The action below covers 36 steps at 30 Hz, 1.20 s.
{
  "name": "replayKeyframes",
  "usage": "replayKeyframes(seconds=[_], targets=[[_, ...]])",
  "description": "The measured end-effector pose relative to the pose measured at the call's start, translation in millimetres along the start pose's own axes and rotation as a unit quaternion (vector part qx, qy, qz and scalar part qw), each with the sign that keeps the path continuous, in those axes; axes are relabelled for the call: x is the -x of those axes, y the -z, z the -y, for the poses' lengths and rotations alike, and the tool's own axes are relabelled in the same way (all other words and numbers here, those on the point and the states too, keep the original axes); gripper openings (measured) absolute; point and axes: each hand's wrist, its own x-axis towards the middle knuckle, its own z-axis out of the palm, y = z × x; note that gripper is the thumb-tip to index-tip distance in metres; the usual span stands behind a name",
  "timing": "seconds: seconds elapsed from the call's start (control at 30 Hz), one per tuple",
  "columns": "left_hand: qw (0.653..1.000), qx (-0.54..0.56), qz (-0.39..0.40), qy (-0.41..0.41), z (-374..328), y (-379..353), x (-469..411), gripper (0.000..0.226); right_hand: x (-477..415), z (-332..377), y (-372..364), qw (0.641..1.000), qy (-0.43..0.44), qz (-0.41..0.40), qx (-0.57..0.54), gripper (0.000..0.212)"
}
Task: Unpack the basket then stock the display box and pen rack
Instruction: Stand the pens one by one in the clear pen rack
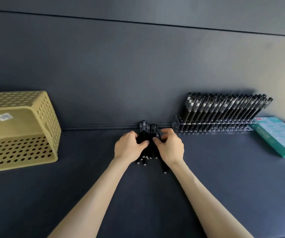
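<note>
A bunch of black pens point(148, 134) lies on the dark table near the back wall, tips pointing towards me. My left hand point(128, 146) grips the bunch from the left and my right hand point(170, 146) grips it from the right, fingers curled round the pens. One pen point(163, 166) sticks out nearer to me than the others. A clear pen rack point(212, 127) at the right holds several black pens leaning right. The yellow perforated basket point(18, 129) lies tipped on its side at the left.
A teal display box point(281, 136) with small packs inside lies at the far right beside the rack. The dark wall rises right behind the pens. Bare dark tabletop point(90, 169) stretches between the basket and my hands.
</note>
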Motion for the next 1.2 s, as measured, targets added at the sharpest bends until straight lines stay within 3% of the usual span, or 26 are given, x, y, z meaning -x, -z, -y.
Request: replayKeyframes(seconds=[0.13, 0.27, 0.6, 0.9, 1.2], targets=[[0.998, 0.062, 0.002, 0.016, 6.4, 2.3, -3.2, 0.038, -1.2, 0.2, 0.8, 1.0, -0.02, -0.009, -0.016, 0.031], [0.999, 0.053, -0.01, 0.01, 7.8, 0.1, -4.1, 0.026, -1.0, 0.4, 1.4, 0.998, -0.029, -0.02, -0.049, 0.02], [0.999, -0.023, -0.034, 0.004, 0.7, -5.4, -4.7, 0.031, 1.9, -0.1, 3.8, 0.998, -0.021, -0.019, -0.063, 0.019], [0.991, -0.133, -0.006, -0.007, -7.4, -0.3, -7.6, 0.033, 3.8, -0.3, 3.5, 0.998, -0.017, -0.017, -0.065, 0.018], [0.996, -0.07, 0.049, 0.024, -5.3, 8.8, -14.5, 0.034, 6.4, -1.1, 4.4, 0.998, -0.001, -0.002, -0.056, 0.018]])
